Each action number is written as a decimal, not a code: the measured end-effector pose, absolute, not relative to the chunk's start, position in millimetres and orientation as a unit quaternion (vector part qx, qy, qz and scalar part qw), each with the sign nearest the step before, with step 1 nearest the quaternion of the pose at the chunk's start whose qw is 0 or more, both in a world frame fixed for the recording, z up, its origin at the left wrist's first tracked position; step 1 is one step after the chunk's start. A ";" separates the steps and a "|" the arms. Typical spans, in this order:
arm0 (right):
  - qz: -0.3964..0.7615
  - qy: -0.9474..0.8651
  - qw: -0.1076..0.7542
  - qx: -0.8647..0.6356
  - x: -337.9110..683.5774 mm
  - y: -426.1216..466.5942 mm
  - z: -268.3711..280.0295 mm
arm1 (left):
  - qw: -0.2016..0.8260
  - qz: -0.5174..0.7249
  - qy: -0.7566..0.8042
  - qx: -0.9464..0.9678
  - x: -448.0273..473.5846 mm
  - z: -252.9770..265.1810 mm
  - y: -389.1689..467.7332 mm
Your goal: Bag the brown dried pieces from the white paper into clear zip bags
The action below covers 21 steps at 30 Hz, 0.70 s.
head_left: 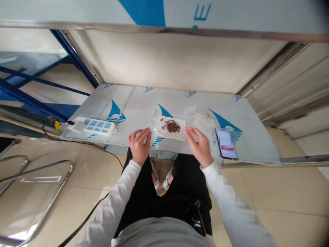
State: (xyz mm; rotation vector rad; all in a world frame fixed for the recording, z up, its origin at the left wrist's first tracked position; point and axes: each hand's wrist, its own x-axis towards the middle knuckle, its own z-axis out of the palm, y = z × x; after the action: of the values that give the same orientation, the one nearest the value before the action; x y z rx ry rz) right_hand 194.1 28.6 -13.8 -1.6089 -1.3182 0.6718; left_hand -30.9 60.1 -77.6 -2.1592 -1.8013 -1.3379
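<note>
A shallow white tray [164, 134] lies on the film-covered shelf in front of me, with a heap of small dark brown pieces [172, 126] on it. A few of these sit apart toward the tray's left end. At that end is a crinkled clear plastic bag [153, 132], its outline hard to follow. My left hand [140, 144] is closed, the fingertips pinching the edge of the bag. On the other side, my right hand [199, 144] has thumb and fingers at the tray's right edge, gripping it.
Another crumpled clear plastic bag [203, 117] lies behind my right hand. A phone [226, 144] rests farther right near the front edge. At the left are a white power strip [96, 126] and a black cable. An upper shelf [89, 13] overhangs the back; a metal-framed chair [69, 168] stands lower left.
</note>
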 end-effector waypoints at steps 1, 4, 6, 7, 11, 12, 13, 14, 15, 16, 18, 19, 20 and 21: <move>0.343 -0.512 0.461 -0.638 179.4 17.8 -11.3 | 0.010 -0.441 -0.548 -0.711 -23.5 -72.7 40.4; 0.416 -0.472 0.479 -0.612 146.5 -6.6 -9.0 | -0.036 -0.442 -0.486 -0.753 -5.9 -60.3 -10.9; 0.376 -0.483 0.494 -0.617 136.7 -20.5 -10.7 | -0.120 -0.447 -0.480 -0.745 1.1 -51.8 -33.3; 0.339 -0.503 0.495 -0.622 134.7 -28.0 -11.6 | -0.183 -0.458 -0.493 -0.717 3.6 -47.0 -40.7; 0.177 -0.630 0.425 -0.626 133.0 -59.8 -13.5 | -0.475 -0.468 -0.546 -0.508 10.7 -25.6 -51.4; 0.152 -0.656 0.399 -0.623 132.7 -66.8 -14.0 | -0.531 -0.456 -0.546 -0.461 11.8 -21.7 -51.0; 0.135 -0.676 0.372 -0.622 132.3 -73.1 -14.6 | -0.574 -0.444 -0.544 -0.421 12.3 -19.2 -50.0; 0.128 -0.691 0.348 -0.621 132.0 -78.4 -15.5 | -0.608 -0.435 -0.542 -0.385 12.3 -18.1 -48.8; 0.127 -0.703 0.329 -0.618 132.0 -83.0 -16.4 | -0.632 -0.428 -0.543 -0.349 11.8 -18.6 -47.8; 0.133 -0.712 0.315 -0.613 132.4 -86.8 -17.4 | -0.651 -0.422 -0.546 -0.316 10.7 -20.2 -47.1; 0.166 -0.722 0.305 -0.599 134.3 -93.1 -19.2 | -0.684 -0.406 -0.548 -0.260 8.0 -25.3 -47.7; 0.192 -0.718 0.312 -0.592 135.4 -95.8 -19.8 | -0.700 -0.396 -0.544 -0.240 6.9 -27.8 -48.8; 0.221 -0.707 0.324 -0.589 136.4 -98.2 -20.3 | -0.713 -0.387 -0.537 -0.229 6.1 -29.8 -50.4; 0.251 -0.688 0.339 -0.590 136.9 -100.3 -20.7 | -0.725 -0.379 -0.528 -0.225 5.7 -31.0 -52.1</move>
State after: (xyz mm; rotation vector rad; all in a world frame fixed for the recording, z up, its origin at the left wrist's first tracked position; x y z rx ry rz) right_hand 136.9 -100.3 -20.7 -1.5364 -1.7924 0.6541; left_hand 5.7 -52.1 -31.0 -1.5571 -3.6584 -2.6261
